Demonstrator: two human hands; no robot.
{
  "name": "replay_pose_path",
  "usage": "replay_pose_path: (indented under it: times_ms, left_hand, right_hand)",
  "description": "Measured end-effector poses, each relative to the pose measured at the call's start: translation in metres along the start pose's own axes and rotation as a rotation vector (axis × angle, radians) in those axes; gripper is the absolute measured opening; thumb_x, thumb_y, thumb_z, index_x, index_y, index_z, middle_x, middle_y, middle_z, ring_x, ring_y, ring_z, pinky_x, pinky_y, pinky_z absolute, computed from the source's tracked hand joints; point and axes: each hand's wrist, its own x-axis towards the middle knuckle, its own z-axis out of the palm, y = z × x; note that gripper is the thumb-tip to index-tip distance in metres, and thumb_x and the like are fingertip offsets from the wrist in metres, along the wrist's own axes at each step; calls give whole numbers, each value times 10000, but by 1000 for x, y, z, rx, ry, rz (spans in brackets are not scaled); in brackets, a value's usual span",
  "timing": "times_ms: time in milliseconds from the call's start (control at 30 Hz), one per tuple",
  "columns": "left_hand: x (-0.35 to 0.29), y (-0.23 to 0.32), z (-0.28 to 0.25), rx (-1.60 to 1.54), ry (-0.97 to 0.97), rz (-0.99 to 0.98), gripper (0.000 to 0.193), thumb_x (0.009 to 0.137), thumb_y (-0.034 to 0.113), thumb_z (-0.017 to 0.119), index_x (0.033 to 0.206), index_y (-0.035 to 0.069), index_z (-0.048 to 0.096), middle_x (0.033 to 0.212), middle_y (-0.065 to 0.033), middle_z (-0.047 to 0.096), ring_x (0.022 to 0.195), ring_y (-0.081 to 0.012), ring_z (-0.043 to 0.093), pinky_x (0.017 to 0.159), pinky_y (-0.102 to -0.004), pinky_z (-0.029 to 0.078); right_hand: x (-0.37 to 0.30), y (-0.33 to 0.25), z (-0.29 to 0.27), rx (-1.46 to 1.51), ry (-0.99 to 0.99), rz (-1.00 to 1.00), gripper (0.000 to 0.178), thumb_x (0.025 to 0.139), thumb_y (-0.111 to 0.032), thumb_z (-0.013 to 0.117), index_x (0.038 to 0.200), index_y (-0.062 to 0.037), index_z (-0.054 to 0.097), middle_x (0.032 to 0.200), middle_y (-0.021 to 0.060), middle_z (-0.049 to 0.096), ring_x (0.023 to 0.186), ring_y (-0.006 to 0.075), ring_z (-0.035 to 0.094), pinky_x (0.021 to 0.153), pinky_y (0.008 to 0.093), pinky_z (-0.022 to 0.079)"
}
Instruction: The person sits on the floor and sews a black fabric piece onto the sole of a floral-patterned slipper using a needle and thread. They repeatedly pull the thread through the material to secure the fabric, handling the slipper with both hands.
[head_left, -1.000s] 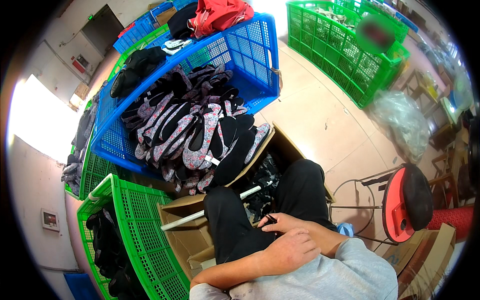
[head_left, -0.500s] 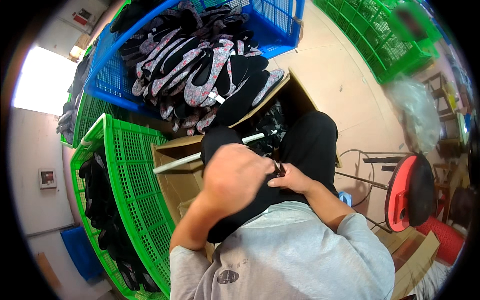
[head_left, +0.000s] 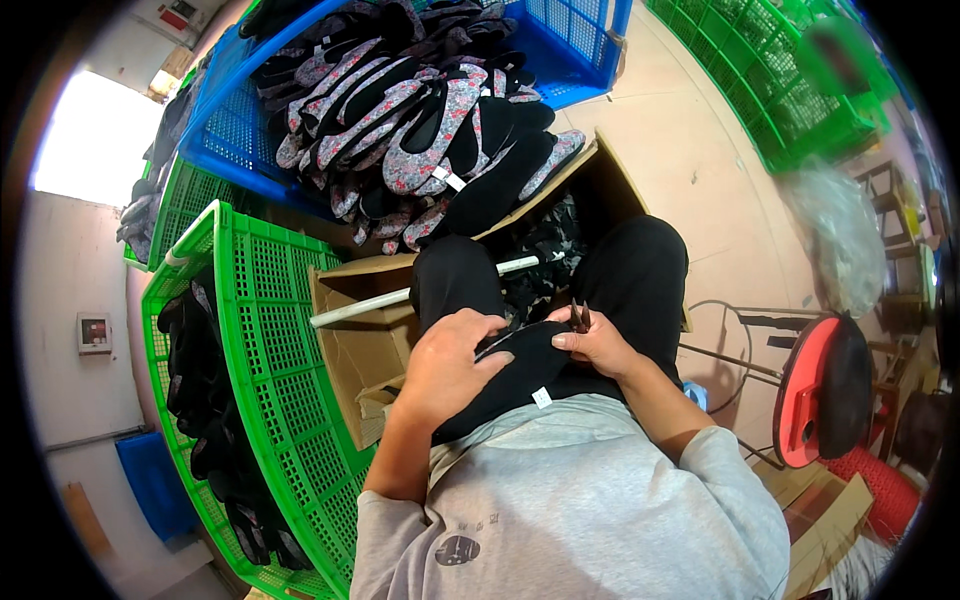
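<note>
A black slipper (head_left: 530,352) lies across my lap between my hands, with a thin patterned edge along one side. Its outline merges with my black trousers. My left hand (head_left: 448,368) grips the slipper's left end, thumb on top. My right hand (head_left: 602,348) pinches the other end between thumb and fingers. Small dark thread snips (head_left: 579,317) are tucked in that same hand, blades pointing up and away. A small white label (head_left: 542,398) shows near my shirt hem, just below the slipper; what it is fixed to is hard to make out.
Ahead, a blue crate (head_left: 235,140) holds a heap of floral slippers (head_left: 425,135). An open cardboard box (head_left: 345,345) with a white bar (head_left: 375,305) across it stands at my knees. Left is a green crate (head_left: 280,400) of black slippers; right, a red-and-black round stool (head_left: 800,390).
My left hand, blurred near the snips before, has moved back left onto the slipper. The slipper and white label now show. The snips' blades point upward in my right hand.
</note>
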Motion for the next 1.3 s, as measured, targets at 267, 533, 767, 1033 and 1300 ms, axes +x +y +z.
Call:
replay_pose_path:
  times_ms: [267, 533, 767, 1033, 1300]
  left_hand:
    - [4, -23, 35, -44, 97, -84, 91, 806, 83, 697, 877, 25, 699, 849, -132, 662, 828, -316, 647, 737, -389, 509]
    - [9, -37, 48, -155, 77, -200, 55, 846, 57, 631, 864, 8, 649, 844, -160, 645, 807, -330, 629, 723, -399, 489]
    - [10, -38, 52, -153, -1, -206, 49, 853, 47, 638, 875, 6, 623, 773, -129, 595, 737, -266, 588, 692, -361, 466]
    - [9, -41, 60, -161, -7, -177, 47, 858, 37, 623, 855, 1, 591, 770, -140, 574, 742, -277, 576, 685, -371, 456]
    - [9, -41, 65, -141, 2, -173, 34, 856, 21, 606, 839, -1, 588, 750, -154, 580, 708, -295, 579, 660, -390, 454]
  right_hand:
    - [-2, -3, 4, -20, 76, 72, 297, 861, -144, 772, 1122, -66, 652, 706, -65, 526, 533, 20, 409, 470, 192, 302]
    - [-3, -4, 8, -334, 209, -308, 344, 886, -123, 741, 1205, -56, 632, 980, 2, 626, 717, 19, 477, 684, 187, 441]
    - [-18, -37, 18, -539, -209, -263, 466, 1019, -342, 558, 1320, -20, 405, 1023, 104, 666, 968, 168, 642, 866, 309, 497]
    - [-18, -54, 29, -1013, -128, -143, 367, 987, -355, 569, 1183, -57, 483, 998, 186, 676, 952, 386, 648, 832, 437, 490]
    - [-8, -65, 44, -1259, -141, -100, 282, 968, -294, 586, 1065, -39, 515, 877, 198, 678, 868, 414, 649, 751, 496, 488]
